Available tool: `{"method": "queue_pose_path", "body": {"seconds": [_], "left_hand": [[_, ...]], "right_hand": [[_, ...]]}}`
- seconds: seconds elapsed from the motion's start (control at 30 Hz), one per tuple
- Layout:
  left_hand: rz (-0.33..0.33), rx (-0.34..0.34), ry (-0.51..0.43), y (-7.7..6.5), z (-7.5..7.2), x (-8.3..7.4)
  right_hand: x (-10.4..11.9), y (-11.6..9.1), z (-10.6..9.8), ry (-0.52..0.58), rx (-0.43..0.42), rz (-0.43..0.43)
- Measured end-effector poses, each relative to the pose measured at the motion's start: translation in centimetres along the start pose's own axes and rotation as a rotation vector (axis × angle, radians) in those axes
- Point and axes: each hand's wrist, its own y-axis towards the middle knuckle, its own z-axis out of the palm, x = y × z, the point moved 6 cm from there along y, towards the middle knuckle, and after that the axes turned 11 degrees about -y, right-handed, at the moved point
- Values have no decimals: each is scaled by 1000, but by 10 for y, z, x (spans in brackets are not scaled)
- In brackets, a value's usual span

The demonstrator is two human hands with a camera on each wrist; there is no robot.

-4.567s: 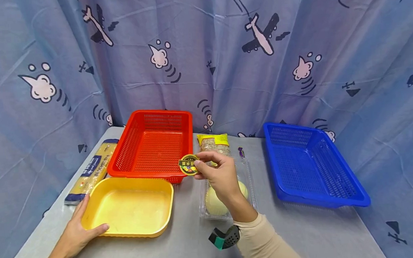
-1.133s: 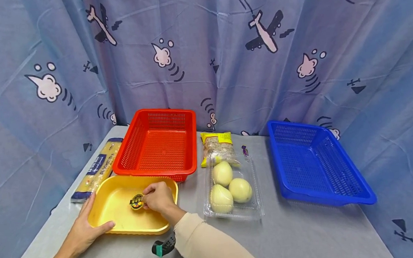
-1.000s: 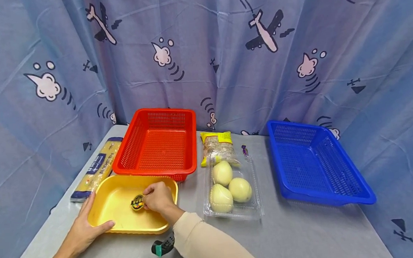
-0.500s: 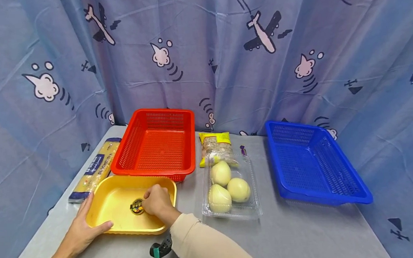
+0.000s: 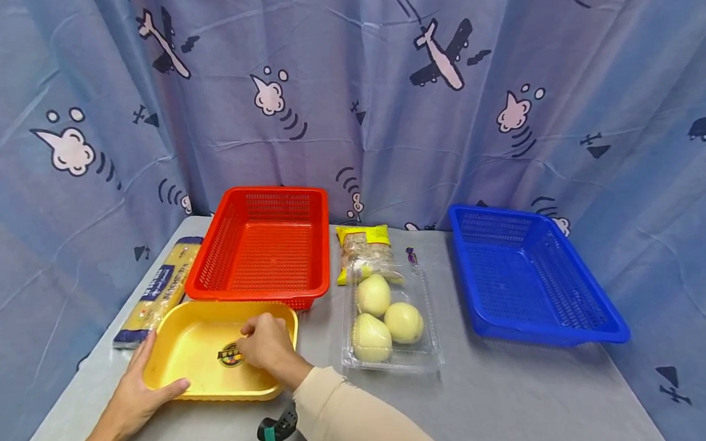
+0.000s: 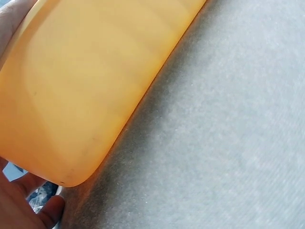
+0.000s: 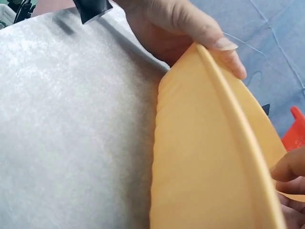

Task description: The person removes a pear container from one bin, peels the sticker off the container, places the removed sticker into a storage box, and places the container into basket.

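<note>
A yellow plastic tub stands at the front left of the table. My left hand grips its left end, thumb over the near rim and fingers along the outer wall; the left wrist view shows fingertips at a tub corner. Inside the tub, a round black-and-gold sticker with a fruit picture lies close over the floor. My right hand reaches in over the near right corner, fingers curled at the sticker's right edge, which they cover. In the right wrist view, curled fingers show beyond the tub's rim.
A red basket stands right behind the tub, beside a spaghetti pack. To the right, a clear clamshell box holds 3 pale round fruits. Behind it are a yellow-ended bag and a small purple-wrapped candy. Far right stands a blue basket.
Since the oldest frame, my right hand has carried the sticker from above the fruit box down into the tub. Over the last second the sticker has turned flatter; the left hand keeps its grip.
</note>
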Motion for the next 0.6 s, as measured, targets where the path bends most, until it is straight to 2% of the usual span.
{"method": "queue_pose_path", "body": {"seconds": [0.27,0.6], "left_hand": [[-46,15,12,1,-1,3],[-31,10,14,1,0,1]], "right_hand": [[3,-3,-10,79,37,-49],[6,-11,-27,190,70,-115]]}}
